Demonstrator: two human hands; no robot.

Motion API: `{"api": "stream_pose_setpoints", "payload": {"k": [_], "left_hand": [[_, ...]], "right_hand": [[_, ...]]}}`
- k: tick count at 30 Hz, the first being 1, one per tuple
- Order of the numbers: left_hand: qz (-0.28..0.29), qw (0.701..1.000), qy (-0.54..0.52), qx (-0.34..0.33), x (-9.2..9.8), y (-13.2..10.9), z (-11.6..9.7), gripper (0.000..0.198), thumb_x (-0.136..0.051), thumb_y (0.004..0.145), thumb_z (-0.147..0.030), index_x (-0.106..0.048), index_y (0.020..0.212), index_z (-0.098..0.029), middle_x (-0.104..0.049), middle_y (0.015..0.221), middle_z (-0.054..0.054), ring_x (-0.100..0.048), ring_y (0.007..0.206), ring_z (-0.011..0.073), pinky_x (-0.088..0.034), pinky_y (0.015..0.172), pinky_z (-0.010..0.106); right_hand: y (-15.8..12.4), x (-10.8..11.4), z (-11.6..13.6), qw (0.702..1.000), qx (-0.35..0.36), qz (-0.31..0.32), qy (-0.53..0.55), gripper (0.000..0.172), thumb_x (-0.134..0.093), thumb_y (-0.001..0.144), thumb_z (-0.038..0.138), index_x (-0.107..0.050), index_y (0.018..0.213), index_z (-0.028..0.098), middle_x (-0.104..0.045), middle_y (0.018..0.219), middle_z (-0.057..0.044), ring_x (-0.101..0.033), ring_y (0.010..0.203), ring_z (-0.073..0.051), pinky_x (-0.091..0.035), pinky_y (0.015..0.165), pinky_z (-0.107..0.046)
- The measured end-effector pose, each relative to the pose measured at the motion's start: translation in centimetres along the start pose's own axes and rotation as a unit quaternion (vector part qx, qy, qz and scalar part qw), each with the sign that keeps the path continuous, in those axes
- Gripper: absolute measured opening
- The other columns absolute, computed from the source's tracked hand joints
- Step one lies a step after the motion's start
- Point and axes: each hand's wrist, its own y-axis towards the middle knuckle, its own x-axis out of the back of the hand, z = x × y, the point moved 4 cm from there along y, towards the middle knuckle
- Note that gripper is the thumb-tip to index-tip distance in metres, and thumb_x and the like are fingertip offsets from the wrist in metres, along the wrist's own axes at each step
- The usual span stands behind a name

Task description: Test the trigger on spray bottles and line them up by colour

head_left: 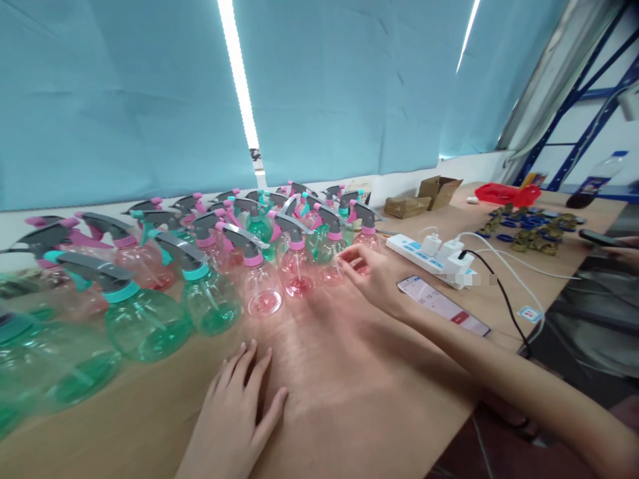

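Note:
My left hand (234, 406) lies palm down on the tabletop, open, fingers spread and holding nothing. My right hand (367, 273) reaches to the right end of the spray bottles, its fingers bent and drawn together at the side of a clear pink spray bottle (332, 271). Whether the fingertips grip anything is hard to see. Just left stand two more pink spray bottles, one with a pink collar (298, 269) and one nearer me (260, 293). Green spray bottles, including one with a teal collar (212, 306) and a larger-looking one (147, 326), stand further left.
Right of my right hand lie a phone (444, 306) showing a timer and a white power strip (429, 259) with plugs and cables. Behind are cardboard boxes (439, 193), a red tray (506, 195) and blue-and-brown items (532, 229). Another person's hand (624, 249) holds a dark device at the right.

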Motion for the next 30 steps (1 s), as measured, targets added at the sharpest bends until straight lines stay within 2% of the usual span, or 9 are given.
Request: {"api": "stream_pose_setpoints", "payload": {"k": [2,5,8,10,13,17,20,25,30], "left_hand": [[-0.001,1.0,-0.003,0.004,0.0,0.0,0.0,0.057,-0.037,0.095,-0.052,-0.063,0.124,-0.011,-0.06,0.13,0.019,-0.054,0.122,0.0375,-0.045,0.098,0.056],[0.002,1.0,-0.007,0.008,-0.1,0.0,0.1,0.057,-0.037,0.095,-0.053,-0.063,0.125,-0.011,-0.06,0.131,0.019,-0.053,0.124,0.0374,-0.043,0.099,0.056],[0.006,1.0,-0.007,0.006,-0.1,0.0,0.1,0.057,-0.037,0.095,-0.054,-0.062,0.126,-0.012,-0.06,0.131,0.018,-0.052,0.124,0.0371,-0.043,0.1,0.056],[0.004,1.0,-0.004,0.004,-0.1,0.0,0.1,0.058,-0.036,0.096,-0.053,-0.062,0.125,-0.011,-0.06,0.131,0.019,-0.053,0.123,0.0377,-0.044,0.099,0.056],[0.003,1.0,0.002,0.0,0.0,0.1,0.0,0.059,-0.037,0.096,-0.053,-0.063,0.124,-0.009,-0.06,0.13,0.02,-0.054,0.122,0.0387,-0.044,0.098,0.057],[0.007,1.0,0.006,-0.001,0.2,0.1,-0.2,0.058,-0.036,0.096,-0.052,-0.063,0.125,-0.009,-0.06,0.13,0.02,-0.054,0.122,0.0384,-0.045,0.097,0.057],[0.008,1.0,0.008,-0.003,0.3,0.1,-0.3,0.059,-0.036,0.096,-0.052,-0.064,0.124,-0.008,-0.061,0.13,0.021,-0.055,0.121,0.0385,-0.046,0.097,0.057],[0.005,1.0,0.002,0.001,0.1,0.3,-0.1,0.06,-0.036,0.095,-0.052,-0.064,0.124,-0.008,-0.061,0.128,0.021,-0.055,0.121,0.0386,-0.046,0.097,0.057],[0.011,1.0,-0.004,0.009,0.1,0.3,0.0,0.06,-0.036,0.094,-0.053,-0.064,0.125,-0.009,-0.06,0.13,0.02,-0.054,0.123,0.038,-0.044,0.099,0.056]], "right_hand": [[-0.2,1.6,-1.0,0.998,-0.019,-0.052,-0.029,0.02,-0.059,0.088,0.039,-0.061,0.089,0.019,-0.068,0.086,-0.005,-0.064,0.065,-0.015,-0.052,0.059,-0.029],[0.3,2.4,-2.0,0.994,-0.045,-0.075,-0.069,0.03,-0.063,0.085,0.043,-0.061,0.098,0.017,-0.069,0.099,-0.009,-0.066,0.071,-0.018,-0.053,0.068,-0.034],[1.1,1.6,-2.3,0.99,-0.062,-0.056,-0.113,0.048,-0.066,0.081,0.049,-0.059,0.114,0.015,-0.068,0.114,-0.014,-0.066,0.097,-0.027,-0.049,0.088,-0.043],[1.5,0.9,-2.3,0.988,-0.082,-0.042,-0.127,0.061,-0.066,0.079,0.055,-0.055,0.124,0.015,-0.063,0.125,-0.017,-0.059,0.117,-0.033,-0.044,0.098,-0.049],[2.1,-0.2,-2.5,0.983,-0.118,-0.032,-0.14,0.071,-0.067,0.076,0.059,-0.052,0.13,0.016,-0.058,0.133,-0.019,-0.055,0.123,-0.037,-0.042,0.099,-0.052],[2.8,-1.1,-3.0,0.976,-0.134,-0.011,-0.171,0.071,-0.069,0.076,0.055,-0.052,0.13,0.012,-0.067,0.119,-0.018,-0.064,0.108,-0.035,-0.045,0.095,-0.049],[2.8,-1.3,-3.2,0.976,-0.124,-0.003,-0.179,0.065,-0.069,0.077,0.052,-0.056,0.126,0.012,-0.066,0.121,-0.017,-0.062,0.113,-0.033,-0.044,0.098,-0.047],[1.9,-0.2,-3.0,0.977,-0.102,0.004,-0.189,0.06,-0.07,0.076,0.052,-0.058,0.121,0.013,-0.065,0.121,-0.016,-0.058,0.119,-0.032,-0.04,0.103,-0.047],[-0.4,1.7,-1.2,0.976,-0.086,0.015,-0.199,0.051,-0.069,0.078,0.052,-0.061,0.113,0.017,-0.066,0.119,-0.014,-0.063,0.109,-0.032,-0.048,0.093,-0.047]]}}
